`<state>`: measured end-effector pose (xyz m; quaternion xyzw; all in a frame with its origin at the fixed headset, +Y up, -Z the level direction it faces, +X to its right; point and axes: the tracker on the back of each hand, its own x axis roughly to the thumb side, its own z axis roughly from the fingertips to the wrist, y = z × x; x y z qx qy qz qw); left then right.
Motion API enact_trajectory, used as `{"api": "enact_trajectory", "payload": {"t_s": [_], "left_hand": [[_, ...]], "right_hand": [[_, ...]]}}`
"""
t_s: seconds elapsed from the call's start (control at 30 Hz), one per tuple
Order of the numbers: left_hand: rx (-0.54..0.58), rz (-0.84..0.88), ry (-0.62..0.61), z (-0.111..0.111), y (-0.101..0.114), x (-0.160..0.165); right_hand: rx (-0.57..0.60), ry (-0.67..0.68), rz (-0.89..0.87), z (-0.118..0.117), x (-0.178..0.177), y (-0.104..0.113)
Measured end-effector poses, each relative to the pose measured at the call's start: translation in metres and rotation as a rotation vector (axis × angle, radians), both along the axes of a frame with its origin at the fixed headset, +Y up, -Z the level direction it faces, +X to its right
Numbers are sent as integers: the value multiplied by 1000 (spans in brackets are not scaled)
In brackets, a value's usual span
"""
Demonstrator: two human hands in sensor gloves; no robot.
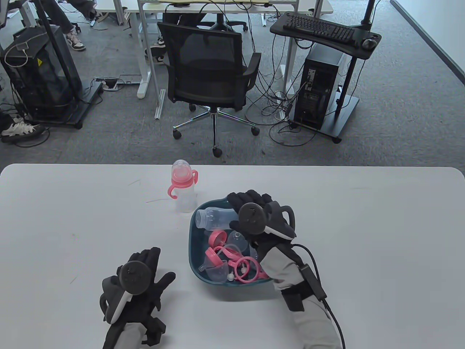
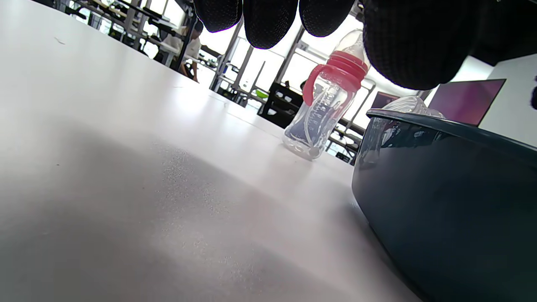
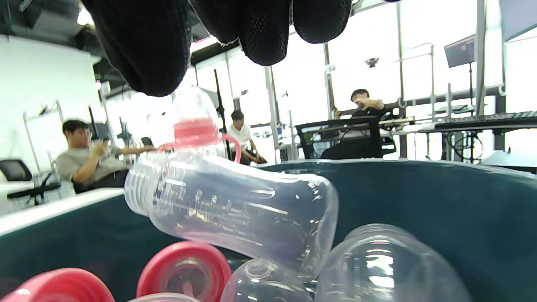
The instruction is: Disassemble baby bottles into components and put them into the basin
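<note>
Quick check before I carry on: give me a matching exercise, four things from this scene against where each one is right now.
Things:
1. assembled baby bottle
2. empty bottle body
3. left hand
4. right hand

Places:
A. lying on its side in the basin
B. over the basin's far side
C. standing upright on the table, beyond the basin
D. flat on the table, left of the basin

Pairs: 1-C, 2-A, 3-D, 4-B
</note>
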<state>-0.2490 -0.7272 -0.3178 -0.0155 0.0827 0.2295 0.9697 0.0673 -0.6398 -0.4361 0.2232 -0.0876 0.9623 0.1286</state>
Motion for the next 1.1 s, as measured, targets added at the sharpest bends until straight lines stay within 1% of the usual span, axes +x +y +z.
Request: {"api": "enact_trajectory", "payload": {"t_s": [0.13,0.23,0.37,0.5,0.6,0.7,0.8,0.97,1.1], "left_hand": [[-2,4,6,0,0,-1],[11,-7,6,-2,3,0],[14,-12,8,-3,3,0],[16,-14,8,-5,4,2],[27,-24,16,-6,6,3],[28,-29,31,-9,6,5],[7,-32,63,-18,10,6],[-3,-60,121,-45,31,9],[-30,-80,144,-77,52,12]], "right_hand": [[26,-31,-62,27,36,0],[34,-63,-70,46,62,-6],[46,-121,-80,70,95,-18],[54,-165,-137,91,122,-39],[33,-185,-151,97,132,-51],[25,-198,-149,98,139,-62],[22,-201,-124,98,143,-69],[26,-229,-127,103,157,-70],[28,-252,-179,105,166,-66]]}}
